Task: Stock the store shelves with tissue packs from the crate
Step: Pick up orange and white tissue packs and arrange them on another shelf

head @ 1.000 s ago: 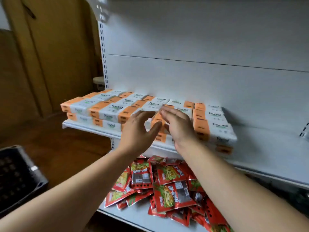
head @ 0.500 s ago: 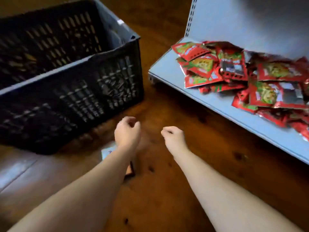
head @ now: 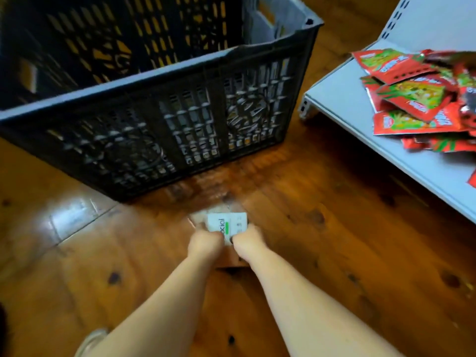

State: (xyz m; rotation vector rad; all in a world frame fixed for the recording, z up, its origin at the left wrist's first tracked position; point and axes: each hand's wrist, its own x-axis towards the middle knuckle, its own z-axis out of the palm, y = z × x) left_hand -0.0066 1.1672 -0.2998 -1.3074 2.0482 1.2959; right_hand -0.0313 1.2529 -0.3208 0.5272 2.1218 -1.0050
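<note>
Left hand [head: 204,244] and right hand [head: 247,240] grip a white plastic-wrapped tissue pack [head: 228,224] on the wooden floor [head: 347,253]; the black slatted plastic crate [head: 159,117] shows no packs, so stocking appears nearly finished.

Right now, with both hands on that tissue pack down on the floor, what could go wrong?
The left hand and right hand grip the tissue pack at its near end only, so it might sag or slip when lifted. The snack packets lie heaped near the shelf's front edge; a rising arm could knock some off. The crate stands close ahead and could get bumped.
</note>
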